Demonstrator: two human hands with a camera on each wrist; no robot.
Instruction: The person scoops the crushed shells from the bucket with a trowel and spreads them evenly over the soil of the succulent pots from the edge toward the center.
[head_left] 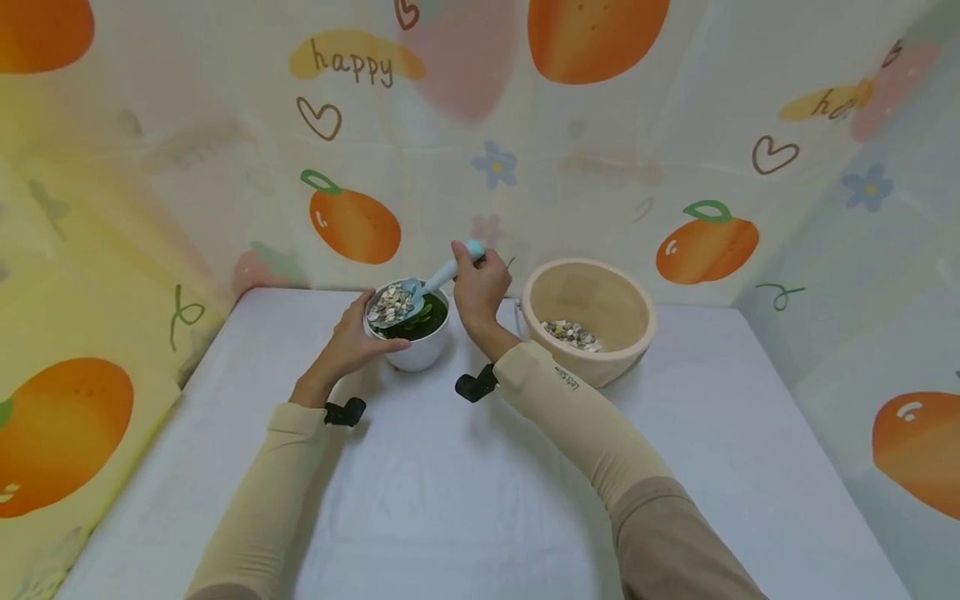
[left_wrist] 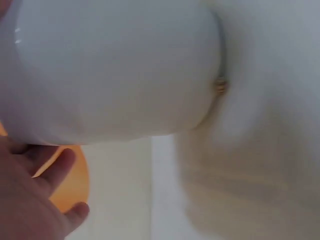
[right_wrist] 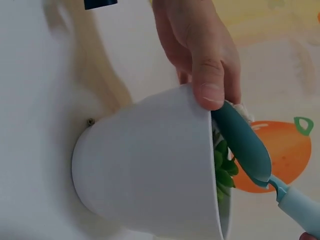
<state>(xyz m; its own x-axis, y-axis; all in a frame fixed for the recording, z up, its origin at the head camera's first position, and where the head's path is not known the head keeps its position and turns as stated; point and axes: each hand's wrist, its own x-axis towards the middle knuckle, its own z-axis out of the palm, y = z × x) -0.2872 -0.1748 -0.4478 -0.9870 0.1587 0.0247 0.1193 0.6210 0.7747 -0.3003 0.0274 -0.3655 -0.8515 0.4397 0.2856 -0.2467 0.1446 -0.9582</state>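
Observation:
A white flowerpot [head_left: 417,354] stands on the table with dark soil and a small green plant [right_wrist: 224,167] inside. My left hand [head_left: 348,337] grips its rim from the left, thumb along the near side; in the left wrist view some fingers [left_wrist: 62,170] spread beside the wall. My right hand [head_left: 482,287] holds a light-blue shovel [head_left: 444,275] by its handle, with the scoop tilted over the pot's mouth. Pale pebbles [head_left: 393,306] lie at the scoop and the pot's left side. The right wrist view shows the scoop's teal underside at the rim, near the left thumb.
Right of the flowerpot stands a larger beige pot [head_left: 588,362] with more pebbles [head_left: 572,335] at its bottom. Both rest on a white-covered table [head_left: 420,500]. A fruit-patterned cloth [head_left: 435,192] hangs behind. A small pebble-like speck [right_wrist: 90,121] lies by the flowerpot's base.

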